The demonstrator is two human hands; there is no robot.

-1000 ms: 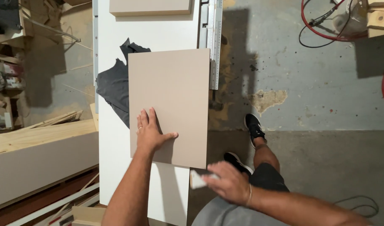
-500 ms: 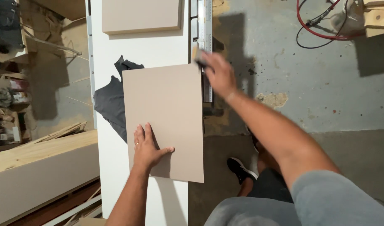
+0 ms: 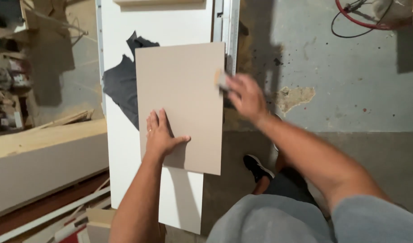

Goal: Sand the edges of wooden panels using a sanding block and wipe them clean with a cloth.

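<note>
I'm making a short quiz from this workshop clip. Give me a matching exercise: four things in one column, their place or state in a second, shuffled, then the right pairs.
Things:
1. left hand
2. right hand
3. dark cloth
4. metal ruler

Places or states:
a. partly tucked under the beige panel
b. flat on the panel, fingers spread
c. along the right edge of the white table
d. blurred, holding a small block at the panel's right edge

Pairs: 1-b, 2-d, 3-a, 4-c

The light was dim and warm, falling from above. The white table (image 3: 125, 148) was the brightest surface, without glare. Hard dark shadows lay on the concrete floor (image 3: 350, 90). The right hand (image 3: 244, 96) was smeared with motion blur; the left hand (image 3: 161, 135) stayed sharp.
</note>
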